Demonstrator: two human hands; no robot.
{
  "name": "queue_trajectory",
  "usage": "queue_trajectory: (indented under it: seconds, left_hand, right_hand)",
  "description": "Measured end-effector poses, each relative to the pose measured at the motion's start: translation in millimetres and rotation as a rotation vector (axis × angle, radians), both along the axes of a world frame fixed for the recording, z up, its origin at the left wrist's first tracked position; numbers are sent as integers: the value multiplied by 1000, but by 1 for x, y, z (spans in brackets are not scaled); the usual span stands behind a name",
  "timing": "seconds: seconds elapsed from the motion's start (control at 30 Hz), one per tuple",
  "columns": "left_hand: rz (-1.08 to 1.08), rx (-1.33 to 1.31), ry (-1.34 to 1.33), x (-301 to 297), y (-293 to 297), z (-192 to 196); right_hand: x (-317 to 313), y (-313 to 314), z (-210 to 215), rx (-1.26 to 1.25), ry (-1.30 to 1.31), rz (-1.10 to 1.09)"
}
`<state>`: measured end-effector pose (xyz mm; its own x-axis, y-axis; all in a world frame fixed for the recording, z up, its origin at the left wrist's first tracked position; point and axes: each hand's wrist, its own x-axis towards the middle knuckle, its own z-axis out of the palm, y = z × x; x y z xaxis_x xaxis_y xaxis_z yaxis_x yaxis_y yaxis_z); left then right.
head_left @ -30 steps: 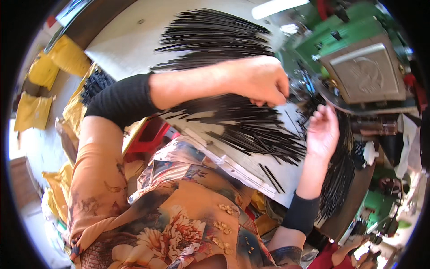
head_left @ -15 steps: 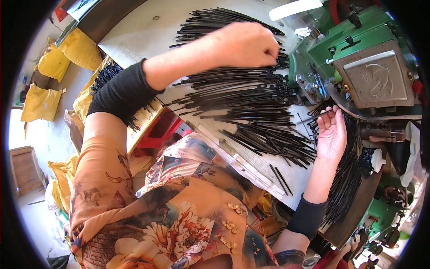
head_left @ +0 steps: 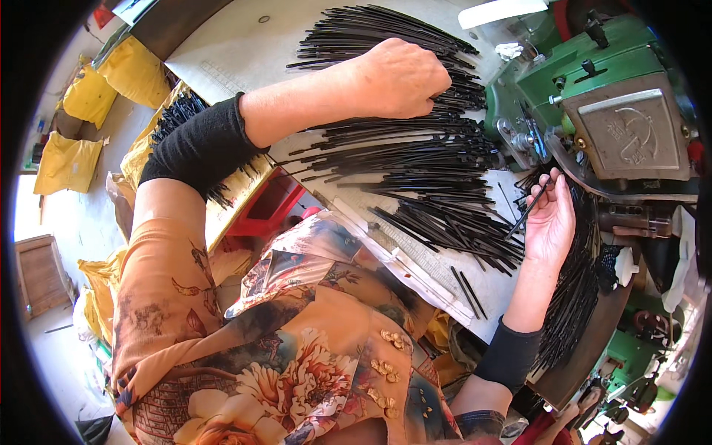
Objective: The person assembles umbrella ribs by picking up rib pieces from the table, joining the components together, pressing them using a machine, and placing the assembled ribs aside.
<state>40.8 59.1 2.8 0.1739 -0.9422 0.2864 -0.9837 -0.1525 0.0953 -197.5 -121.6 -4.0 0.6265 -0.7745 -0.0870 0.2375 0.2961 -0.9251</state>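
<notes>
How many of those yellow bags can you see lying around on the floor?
3 show clearly: two plump ones at upper left, and one flatter bag left of them. More yellow sacking lower down may be further bags, partly hidden.

Bright daylight, hard shadows under forearms; overexposed glare at left rim; strong fisheye bending, black vignette corners.

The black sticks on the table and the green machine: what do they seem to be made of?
The black sticks look like thin plastic or coated strips, slightly glossy and a little bent; I cannot say which. The green machine looks like painted cast metal, with a bare grey metal plate and bolts.
</notes>
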Motion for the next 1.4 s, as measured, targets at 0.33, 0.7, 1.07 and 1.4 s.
queue_trajectory:
  seconds: [0.33, 0.7, 1.07, 1.4]
  left_hand:
    - [4, -15, 140, -6, -1, 3]
    - [-79, 12, 304, 13, -23, 14]
    - [-183, 4, 330, 6, -50, 11]
    - [-155, -58, 178, -6, -42, 8]
  right_hand:
    - [0, 4, 3, -13, 17, 69]
    - [0, 13, 15, -174, 192, 244]
    - [7, 30, 20, -305, 416, 443]
    - [6, 31, 16, -339, 423, 464]
